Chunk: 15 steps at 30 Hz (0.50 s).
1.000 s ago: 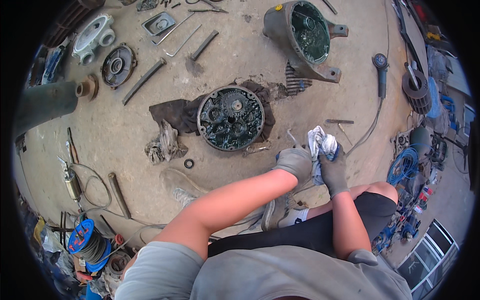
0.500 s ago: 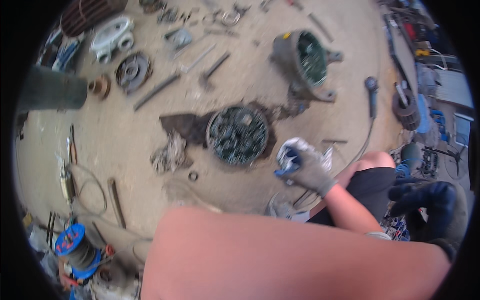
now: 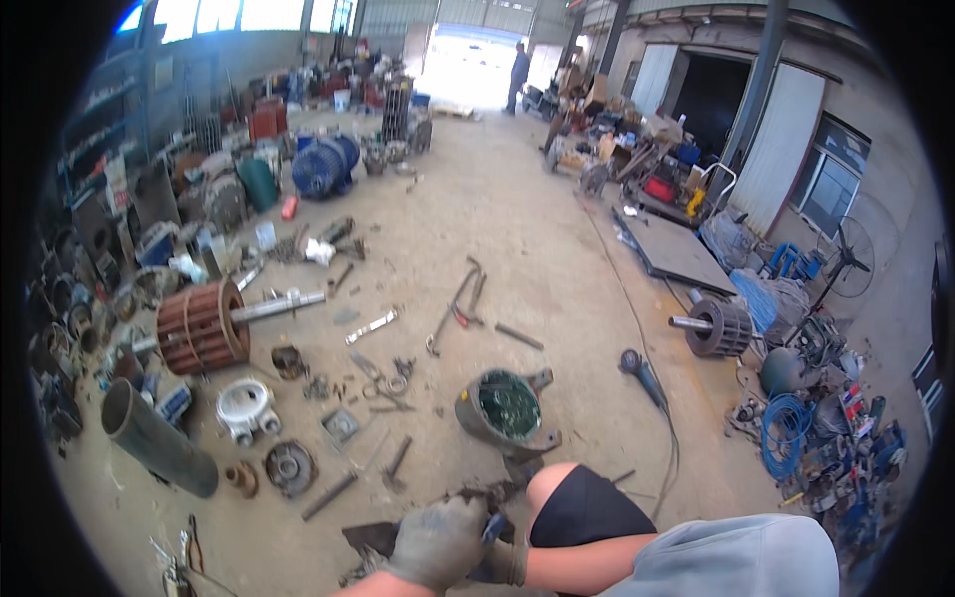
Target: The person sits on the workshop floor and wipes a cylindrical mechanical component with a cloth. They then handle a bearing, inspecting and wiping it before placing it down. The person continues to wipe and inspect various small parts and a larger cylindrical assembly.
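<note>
Both hands are gloved and sit close together on the near side of the green-lined housing, which serves as landmark. The left hand shows its back, and the right hand is partly covered by it; whether either grip is clenched or grasping something cannot be told, as the palms are hidden. Dark cloth lies just left of the left hand, nearest to it and well to the near-left of the housing.

From the grip, the housing lies ahead and slightly right, apart from both hands. The right hand sits more squarely in line with it; the left is offset to the left. The housing's open mouth faces upward and rightward, with two lugs jutting from its right side. The bent knee stands at its near right.

Farther out, a hammer and a dark bar lie left of the housing, the bar's long axis slanting roughly toward it. An angle grinder lies well to its right.
</note>
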### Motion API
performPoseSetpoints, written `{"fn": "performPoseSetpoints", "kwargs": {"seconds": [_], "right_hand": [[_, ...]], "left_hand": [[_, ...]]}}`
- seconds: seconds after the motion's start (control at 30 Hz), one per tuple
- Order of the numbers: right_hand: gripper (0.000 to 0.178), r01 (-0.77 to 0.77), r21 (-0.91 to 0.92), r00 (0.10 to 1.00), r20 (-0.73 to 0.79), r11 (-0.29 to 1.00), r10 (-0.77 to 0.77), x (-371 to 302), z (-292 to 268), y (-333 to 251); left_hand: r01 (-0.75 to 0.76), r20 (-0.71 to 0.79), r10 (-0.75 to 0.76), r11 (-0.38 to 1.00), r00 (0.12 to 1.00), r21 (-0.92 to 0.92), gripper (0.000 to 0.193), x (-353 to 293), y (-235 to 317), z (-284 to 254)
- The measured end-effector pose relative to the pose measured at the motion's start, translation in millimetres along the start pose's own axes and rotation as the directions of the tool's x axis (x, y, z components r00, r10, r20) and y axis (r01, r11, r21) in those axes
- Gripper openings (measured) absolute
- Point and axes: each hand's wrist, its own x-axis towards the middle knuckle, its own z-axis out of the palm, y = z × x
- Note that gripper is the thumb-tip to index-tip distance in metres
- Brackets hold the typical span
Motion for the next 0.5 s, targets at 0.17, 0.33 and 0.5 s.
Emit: {"fn": "performPoseSetpoints", "kwargs": {"seconds": [0.17, 0.33, 0.5], "right_hand": [[0.091, -0.095, 0.817, 0.937, 0.267, 0.569, -0.226, 42, 1, -13], [0.097, -0.620, 0.778, 0.645, 0.579, 0.101, -0.500, 51, 16, -28], [0.100, -0.345, 0.938, 0.878, 0.330, 0.019, -0.348, 34, 3, -48]], "left_hand": [[-0.091, -0.310, 0.015, 0.968, 0.950, -0.234, 0.045, -36, -34, 79], [-0.281, -0.635, 0.183, 0.958, 0.751, -0.056, 0.054, -59, -51, 101], [-0.143, -0.422, 0.180, 0.983, 0.889, 0.119, 0.042, -92, -131, 131]]}}
